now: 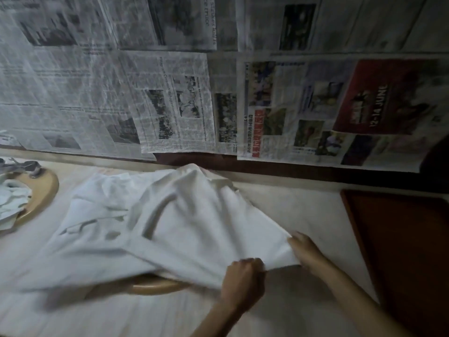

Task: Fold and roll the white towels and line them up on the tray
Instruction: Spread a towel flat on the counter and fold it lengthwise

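Observation:
A large white towel [170, 220] lies spread and rumpled across the pale table, its far end bunched up near the wall. My left hand [244, 278] grips the towel's near edge in a fist. My right hand [305, 249] pinches the near right corner of the same towel, just to the right of my left hand. A dark red-brown tray [401, 239] sits on the table at the right. At the far left, more crumpled white towels [13, 203] rest on a round wooden tray [45, 190].
Newspaper sheets [170, 93] cover the wall behind the table. A round wooden piece [155, 287] peeks out from under the towel's near edge. A small metal object [31, 166] lies at the far left. Bare tabletop [303, 210] lies between towel and red tray.

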Action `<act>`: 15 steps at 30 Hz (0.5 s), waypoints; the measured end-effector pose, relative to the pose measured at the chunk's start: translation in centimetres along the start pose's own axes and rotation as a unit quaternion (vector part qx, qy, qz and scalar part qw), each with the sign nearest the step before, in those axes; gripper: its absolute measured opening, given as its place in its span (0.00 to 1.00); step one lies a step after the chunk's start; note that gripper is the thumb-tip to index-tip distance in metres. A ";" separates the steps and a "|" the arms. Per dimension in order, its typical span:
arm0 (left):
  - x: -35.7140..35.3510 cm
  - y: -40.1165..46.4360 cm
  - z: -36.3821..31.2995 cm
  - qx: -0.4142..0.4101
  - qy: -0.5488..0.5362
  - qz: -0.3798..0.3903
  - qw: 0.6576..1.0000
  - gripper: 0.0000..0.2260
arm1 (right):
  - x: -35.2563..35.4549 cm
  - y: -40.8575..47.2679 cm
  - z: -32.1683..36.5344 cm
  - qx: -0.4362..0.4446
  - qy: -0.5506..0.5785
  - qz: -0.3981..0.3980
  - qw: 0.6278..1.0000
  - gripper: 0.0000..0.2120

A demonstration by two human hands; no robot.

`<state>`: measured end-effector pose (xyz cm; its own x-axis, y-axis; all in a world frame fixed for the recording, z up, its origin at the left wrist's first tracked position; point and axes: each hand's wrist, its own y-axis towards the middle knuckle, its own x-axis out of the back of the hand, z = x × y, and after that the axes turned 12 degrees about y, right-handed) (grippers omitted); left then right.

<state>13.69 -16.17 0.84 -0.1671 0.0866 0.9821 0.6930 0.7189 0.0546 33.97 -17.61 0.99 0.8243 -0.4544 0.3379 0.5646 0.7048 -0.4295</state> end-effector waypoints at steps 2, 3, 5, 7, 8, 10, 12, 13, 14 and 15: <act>-0.1 1.0 -5.0 -0.058 -0.033 0.078 0.995 0.11 | 4.2 0.4 -2.3 -0.038 -0.079 -0.034 0.996 0.18; 0.2 1.5 -7.3 -0.077 -0.065 0.118 0.988 0.12 | 6.2 0.4 -3.4 -0.054 -0.115 -0.059 0.990 0.19; 0.1 2.4 -9.8 -0.095 -0.158 0.160 0.970 0.11 | 9.0 0.1 -5.3 -0.058 -0.180 -0.129 0.973 0.19; -1.1 2.7 -10.0 -0.080 -0.200 0.190 0.958 0.15 | 10.2 -1.3 -6.6 -0.050 -0.286 -0.180 0.940 0.20; -1.9 2.8 -9.2 -0.064 -0.170 0.196 0.964 0.16 | 10.0 -1.9 -7.4 -0.035 -0.346 -0.188 0.918 0.23; -3.7 2.6 -6.4 -0.029 -0.061 0.179 0.981 0.16 | 8.2 -3.1 -8.9 0.040 -0.399 -0.170 0.900 0.27; -5.0 1.9 -3.6 -0.005 0.021 0.166 0.986 0.18 | 5.7 -4.7 -10.5 0.106 -0.384 -0.116 0.910 0.28; -5.5 1.3 -2.6 -0.002 0.038 0.163 0.986 0.20 | 4.5 -5.5 -10.7 0.089 -0.362 -0.086 0.924 0.29; -6.0 0.9 -1.9 -0.005 0.041 0.165 0.985 0.23 | 3.5 -6.1 -10.9 0.046 -0.336 -0.056 0.939 0.33; -6.5 0.4 -1.4 -0.009 0.031 0.162 0.986 0.26 | 2.9 -6.7 -11.0 0.003 -0.335 -0.022 0.942 0.40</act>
<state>16.02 -17.40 -5.26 0.1086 0.2670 0.9575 0.7155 0.6477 -0.2618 33.05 -29.65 -4.41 0.5867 -0.0389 0.8089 0.5959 0.6971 -0.3987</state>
